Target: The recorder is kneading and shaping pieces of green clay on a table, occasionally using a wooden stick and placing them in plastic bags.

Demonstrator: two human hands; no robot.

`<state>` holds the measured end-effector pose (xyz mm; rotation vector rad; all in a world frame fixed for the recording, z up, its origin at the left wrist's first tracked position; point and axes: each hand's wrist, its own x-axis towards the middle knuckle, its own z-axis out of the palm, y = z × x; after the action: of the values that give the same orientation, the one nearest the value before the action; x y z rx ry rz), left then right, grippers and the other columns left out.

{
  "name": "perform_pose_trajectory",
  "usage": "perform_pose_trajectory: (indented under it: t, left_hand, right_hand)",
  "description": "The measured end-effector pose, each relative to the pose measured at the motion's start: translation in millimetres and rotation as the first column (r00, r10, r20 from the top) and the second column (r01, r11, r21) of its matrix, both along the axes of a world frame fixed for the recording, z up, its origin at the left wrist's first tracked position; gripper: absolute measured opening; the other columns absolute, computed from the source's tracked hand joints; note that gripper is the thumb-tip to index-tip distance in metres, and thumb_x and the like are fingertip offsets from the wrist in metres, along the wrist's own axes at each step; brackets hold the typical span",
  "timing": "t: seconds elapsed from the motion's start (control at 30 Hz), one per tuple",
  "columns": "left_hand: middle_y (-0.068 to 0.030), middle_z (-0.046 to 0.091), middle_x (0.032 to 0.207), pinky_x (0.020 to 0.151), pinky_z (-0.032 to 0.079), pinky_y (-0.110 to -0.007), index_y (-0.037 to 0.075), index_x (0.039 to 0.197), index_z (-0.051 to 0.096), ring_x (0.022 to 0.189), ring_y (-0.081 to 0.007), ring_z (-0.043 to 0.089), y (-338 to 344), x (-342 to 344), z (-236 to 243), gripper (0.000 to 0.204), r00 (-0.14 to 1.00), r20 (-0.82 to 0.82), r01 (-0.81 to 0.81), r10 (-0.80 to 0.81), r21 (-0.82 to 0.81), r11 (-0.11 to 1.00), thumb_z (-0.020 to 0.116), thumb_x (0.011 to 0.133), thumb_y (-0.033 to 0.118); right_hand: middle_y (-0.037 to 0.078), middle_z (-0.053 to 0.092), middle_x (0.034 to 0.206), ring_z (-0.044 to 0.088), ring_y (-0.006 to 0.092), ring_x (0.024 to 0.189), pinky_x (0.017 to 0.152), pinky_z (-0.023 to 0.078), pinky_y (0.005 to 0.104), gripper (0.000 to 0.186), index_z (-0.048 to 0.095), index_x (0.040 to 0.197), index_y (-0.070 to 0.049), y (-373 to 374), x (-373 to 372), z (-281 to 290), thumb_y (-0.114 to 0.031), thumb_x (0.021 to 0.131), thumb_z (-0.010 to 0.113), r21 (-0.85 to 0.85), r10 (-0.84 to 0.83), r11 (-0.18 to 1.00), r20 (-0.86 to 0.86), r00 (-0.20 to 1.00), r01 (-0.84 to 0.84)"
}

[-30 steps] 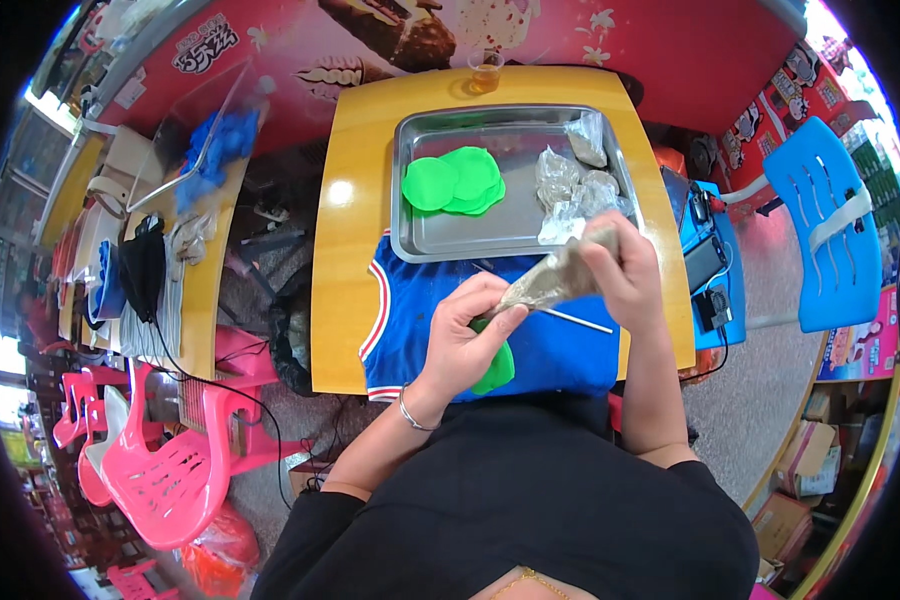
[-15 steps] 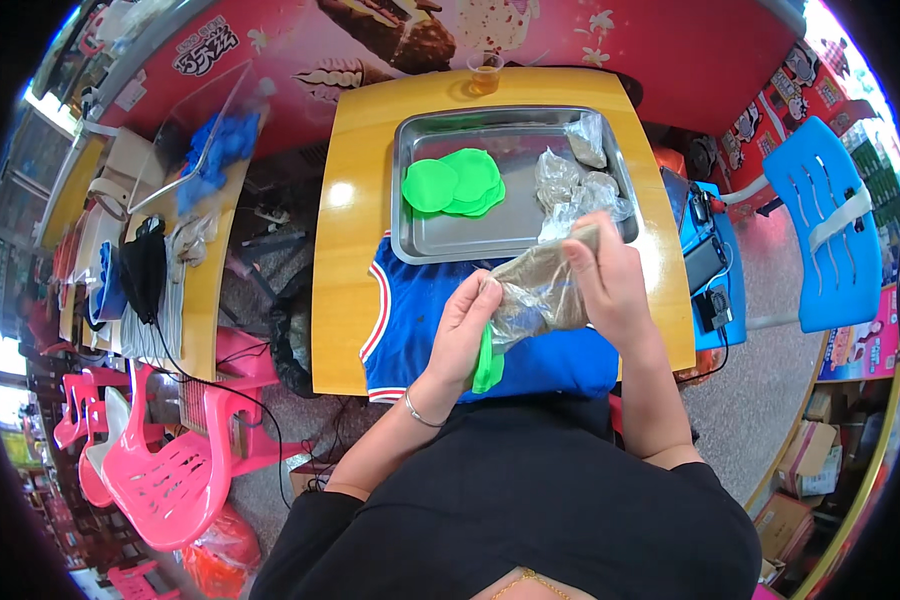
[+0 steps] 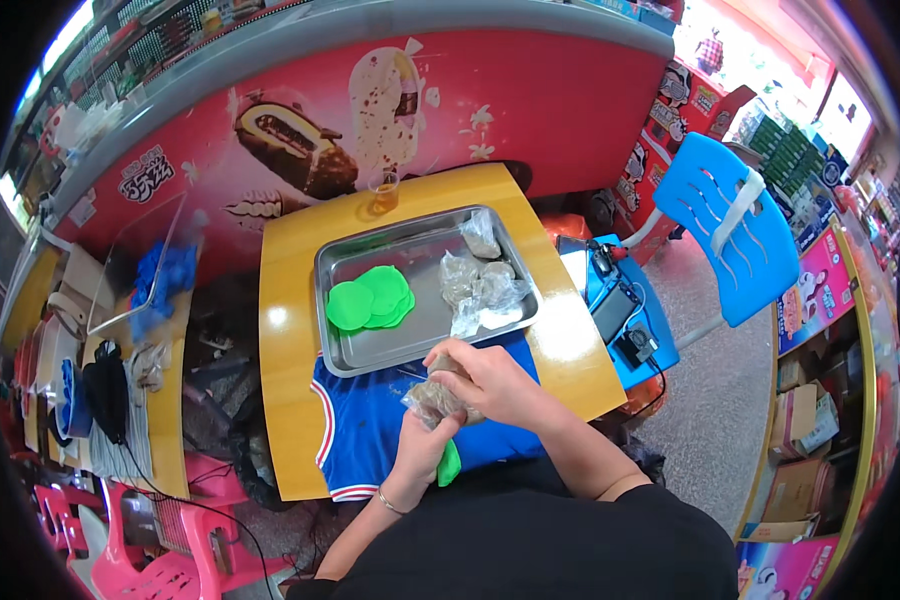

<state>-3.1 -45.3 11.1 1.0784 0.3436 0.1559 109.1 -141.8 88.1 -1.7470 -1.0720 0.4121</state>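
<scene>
Our left hand (image 3: 420, 450) and right hand (image 3: 497, 386) close their fingers round one bag (image 3: 430, 402); beyond them, other filled bags (image 3: 460, 278) already lie in the tray (image 3: 426, 292), ours not yet.

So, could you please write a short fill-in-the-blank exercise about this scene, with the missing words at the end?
The filled, clear plastic bags lie in the ____ half of the rectangular metal tray.
The silver metal bracelet circles the person's ____ wrist.
The left hand and right hand hold one brownish, crumpled plastic bag above a ____ fabric garment with striped trim.

Missing words: right; left; blue.
</scene>
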Motion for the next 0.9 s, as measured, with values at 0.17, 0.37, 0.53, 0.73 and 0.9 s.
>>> perform_pose_trajectory:
  t: [0.17,0.37,0.53,0.73,0.9]
  left_hand:
    - [-0.0021,0.056,0.098,0.075,0.046,-0.026,0.002,0.108,0.050,0.088,-0.0117,0.056,-1,-5,-5,0.031,0.998,0.061,0.019,-0.010,-0.148,0.989,0.060,0.078,0.001]
    - [-0.0044,0.056,0.104,0.083,0.047,-0.028,0.002,0.116,0.045,0.094,-0.0140,0.057,-16,-11,-3,0.040,0.989,0.150,-0.033,0.021,0.078,0.996,0.054,0.078,-0.006]
    - [-0.0007,0.054,0.091,0.062,0.042,-0.021,0.005,0.108,0.048,0.073,-0.0082,0.052,-13,-23,-12,0.033,0.996,0.066,-0.063,0.061,0.036,0.997,0.051,0.077,-0.004]
    - [-0.0041,0.058,0.104,0.076,0.046,-0.024,0.003,0.117,0.048,0.089,-0.0120,0.058,-18,-38,-14,0.039,0.995,0.085,-0.046,0.049,-0.042,0.998,0.058,0.080,0.001]
    - [-0.0039,0.059,0.102,0.075,0.051,-0.027,0.006,0.116,0.049,0.090,-0.0152,0.060,-2,-45,-28,0.036,0.985,0.170,0.046,-0.027,-0.112,0.993,0.059,0.082,0.012]
  right_hand:
    - [0.016,0.062,0.077,0.063,0.0292,0.072,0.063,0.049,0.0322,0.014,0.053,0.099,-0.002,-5,-8,1,-0.009,0.086,0.055,0.027,-0.035,0.999,0.137,0.990,0.032]
    - [0.017,0.060,0.075,0.060,0.0346,0.069,0.058,0.046,0.0389,0.016,0.052,0.095,-0.004,-11,-23,4,-0.016,0.086,0.057,0.068,-0.058,0.997,0.212,0.975,0.044]
    - [0.017,0.061,0.077,0.062,0.0324,0.072,0.061,0.048,0.0356,0.016,0.054,0.096,-0.002,-18,-33,3,-0.015,0.085,0.058,0.050,-0.105,0.994,0.226,0.968,0.097]
    - [0.016,0.063,0.080,0.064,0.0292,0.075,0.065,0.050,0.0319,0.014,0.055,0.097,-0.001,-27,-43,9,-0.009,0.086,0.057,0.048,-0.106,0.994,0.211,0.972,0.098]
    - [0.014,0.063,0.080,0.064,0.0274,0.073,0.064,0.049,0.0310,0.012,0.055,0.097,-0.002,-29,-47,13,-0.007,0.086,0.056,0.052,-0.110,0.993,0.104,0.988,0.105]
